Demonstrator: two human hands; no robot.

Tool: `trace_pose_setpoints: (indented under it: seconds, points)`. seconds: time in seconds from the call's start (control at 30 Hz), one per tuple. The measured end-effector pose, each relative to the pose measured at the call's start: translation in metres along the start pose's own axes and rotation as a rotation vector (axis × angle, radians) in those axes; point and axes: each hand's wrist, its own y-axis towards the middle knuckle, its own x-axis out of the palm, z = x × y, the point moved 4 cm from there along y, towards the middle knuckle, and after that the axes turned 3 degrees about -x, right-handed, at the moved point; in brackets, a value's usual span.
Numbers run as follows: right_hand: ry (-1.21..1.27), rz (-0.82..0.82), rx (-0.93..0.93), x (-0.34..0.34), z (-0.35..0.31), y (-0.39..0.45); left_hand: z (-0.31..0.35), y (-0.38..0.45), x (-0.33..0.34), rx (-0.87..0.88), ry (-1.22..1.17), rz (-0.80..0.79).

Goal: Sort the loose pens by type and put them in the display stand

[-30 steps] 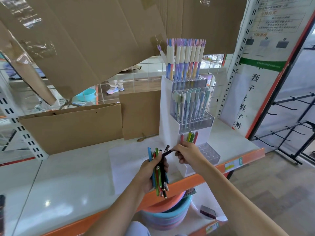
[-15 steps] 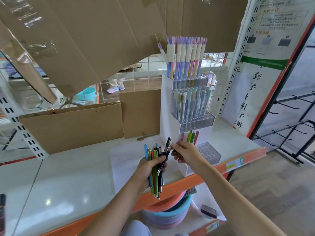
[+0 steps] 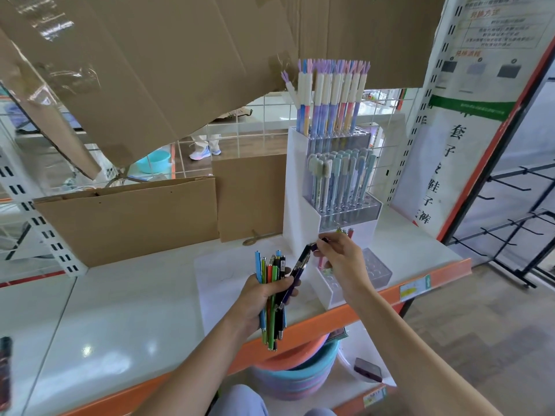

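My left hand [image 3: 260,298] grips a bundle of loose pens [image 3: 271,283], blue, green, orange and black, held upright over the shelf's front edge. My right hand [image 3: 342,259] pinches the top end of a dark purple pen [image 3: 295,273] that slants out of the bundle toward the stand. The white tiered display stand [image 3: 295,205] rises just behind both hands. Its top tier holds pastel gradient pens [image 3: 329,100]. The middle tier holds mint and blue capped pens [image 3: 339,181]. A few coloured pens [image 3: 345,232] stand in the clear bottom tier [image 3: 377,270], partly hidden by my right hand.
The stand sits on a white shelf [image 3: 120,310] with an orange front rail [image 3: 432,280]. Cardboard sheets [image 3: 129,217] lean against the back and hang overhead. Stacked plastic basins [image 3: 297,376] and a dark small object [image 3: 368,369] lie below the shelf. A black hook rack [image 3: 516,223] stands at right.
My right hand has drawn the dark pen up and right, out of the bundle toward the stand. The left hand has lifted the bundle slightly.
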Motion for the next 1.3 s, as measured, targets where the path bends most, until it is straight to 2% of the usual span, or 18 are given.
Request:
trace_pose_setpoints:
  seconds: [0.37, 0.53, 0.77, 1.0, 1.1, 1.2, 1.3]
  points:
    - [0.005, 0.056, 0.074, -0.007, 0.004, -0.001, 0.001, -0.001, 0.001, -0.003, 0.075, 0.03]
    - [-0.001, -0.012, 0.13, -0.002, 0.005, -0.005, 0.004, -0.003, 0.005, 0.001, 0.072, 0.03]
    - [0.141, -0.111, 0.276, 0.003, 0.004, -0.011, 0.004, -0.007, 0.015, 0.052, 0.122, 0.118]
    - [-0.194, 0.013, 0.259, 0.005, 0.014, -0.01, 0.001, -0.001, 0.028, 0.159, 0.265, 0.233]
    - [-0.178, -0.036, 0.269, 0.002, 0.015, -0.013, -0.001, 0.003, 0.035, 0.133, 0.263, 0.219]
    - [-0.127, -0.076, 0.248, -0.008, 0.011, -0.012, -0.002, 0.008, 0.041, 0.064, 0.146, 0.21]
    - [-0.138, 0.047, 0.14, -0.035, -0.004, 0.0, -0.004, 0.012, 0.046, 0.031, 0.052, 0.237]
